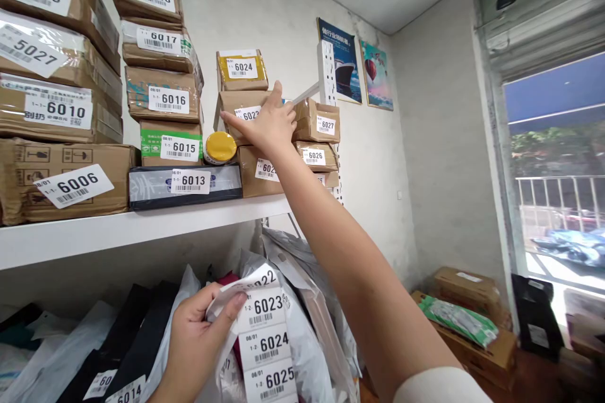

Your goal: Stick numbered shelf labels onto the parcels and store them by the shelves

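My right hand [266, 121] reaches up to the white shelf [142, 227] and presses its flat fingers on the label of a small brown box [241, 102] marked 6023 or similar. That box sits under the yellow-taped box 6024 [241, 69]. My left hand [198, 340] is low, closed on a strip of white barcode labels [265, 340] printed 6023, 6024 and 6025, thumb on the top edge.
Several numbered cardboard parcels fill the shelf: 6013 [184, 184], 6015, 6016, 6006 [66, 182], 6026, 6027 [321, 123]. A yellow tape roll [220, 147] lies beside them. Plastic mail bags [302, 302] crowd below. Boxes [467, 315] sit on the floor by the window.
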The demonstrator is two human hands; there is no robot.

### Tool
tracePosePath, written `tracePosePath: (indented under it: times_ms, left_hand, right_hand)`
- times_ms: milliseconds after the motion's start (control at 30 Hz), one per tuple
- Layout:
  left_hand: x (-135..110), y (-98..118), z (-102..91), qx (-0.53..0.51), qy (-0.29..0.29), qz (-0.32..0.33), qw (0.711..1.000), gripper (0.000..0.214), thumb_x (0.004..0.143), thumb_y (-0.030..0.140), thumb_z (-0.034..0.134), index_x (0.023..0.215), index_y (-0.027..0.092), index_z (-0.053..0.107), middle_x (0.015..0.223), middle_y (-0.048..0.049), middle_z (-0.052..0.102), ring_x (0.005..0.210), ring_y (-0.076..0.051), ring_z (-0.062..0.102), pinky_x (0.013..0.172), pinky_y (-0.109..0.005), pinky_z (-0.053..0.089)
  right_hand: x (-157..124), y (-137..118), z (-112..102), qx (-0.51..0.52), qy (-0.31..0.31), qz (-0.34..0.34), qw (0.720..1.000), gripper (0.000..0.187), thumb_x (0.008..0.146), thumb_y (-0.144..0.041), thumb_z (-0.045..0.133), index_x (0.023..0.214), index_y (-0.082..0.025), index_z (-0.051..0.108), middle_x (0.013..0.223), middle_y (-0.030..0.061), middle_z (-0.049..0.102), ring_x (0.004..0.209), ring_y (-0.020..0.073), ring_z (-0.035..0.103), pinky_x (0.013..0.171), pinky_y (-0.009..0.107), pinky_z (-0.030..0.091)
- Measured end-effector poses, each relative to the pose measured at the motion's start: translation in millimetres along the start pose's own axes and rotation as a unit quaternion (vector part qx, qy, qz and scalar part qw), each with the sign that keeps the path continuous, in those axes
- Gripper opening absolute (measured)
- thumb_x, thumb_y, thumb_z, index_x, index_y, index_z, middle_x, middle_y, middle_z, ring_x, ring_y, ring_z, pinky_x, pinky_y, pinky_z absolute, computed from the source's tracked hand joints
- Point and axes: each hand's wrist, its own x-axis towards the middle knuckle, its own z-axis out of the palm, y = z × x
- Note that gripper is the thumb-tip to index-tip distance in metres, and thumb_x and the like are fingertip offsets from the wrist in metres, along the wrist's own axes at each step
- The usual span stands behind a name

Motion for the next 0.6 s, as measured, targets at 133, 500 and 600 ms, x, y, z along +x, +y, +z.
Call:
tracePosePath:
  times_ms: [133, 500, 600]
  left_hand:
    - [-1, 0, -0.9, 0.003, -0.004, -0.003, 1.000, 0.028, 0.077, 0.045, 0.070, 0.074, 0.018, 0.075, 0.063, -0.0024, 0.068, 0.055, -0.016, 0.061, 0.050, -0.021, 0.049]
    - [-6, -11, -26.9, 0.046, 0.059, -0.016, 0.997, 0.028, 0.072, 0.047, 0.074, 0.073, 0.019, 0.077, 0.064, -0.0031, 0.071, 0.053, -0.017, 0.062, 0.046, -0.021, 0.050]
    - [-11, -11, -32.3, 0.025, 0.097, -0.054, 0.994, 0.031, 0.067, 0.049, 0.078, 0.072, 0.018, 0.077, 0.064, -0.0038, 0.072, 0.054, -0.017, 0.064, 0.047, -0.021, 0.052]
  right_hand:
    - [28, -18, -4, -0.003, 0.036, -0.020, 0.999, 0.101, 0.077, -0.078, 0.044, 0.147, -0.015, 0.007, 0.144, 0.0274, 0.030, 0.141, 0.0468, 0.020, 0.106, 0.068, 0.022]
    - [74, -27, -2, 0.076, -0.007, 0.004, 0.997, 0.084, 0.072, -0.057, 0.063, 0.138, -0.018, 0.027, 0.133, 0.0221, 0.054, 0.119, 0.0390, 0.054, 0.096, 0.062, 0.042]
    - [74, -27, -8, 0.071, -0.013, 0.025, 0.997, 0.085, 0.072, -0.057, 0.063, 0.140, -0.023, 0.027, 0.135, 0.0187, 0.053, 0.117, 0.0386, 0.054, 0.095, 0.060, 0.045]
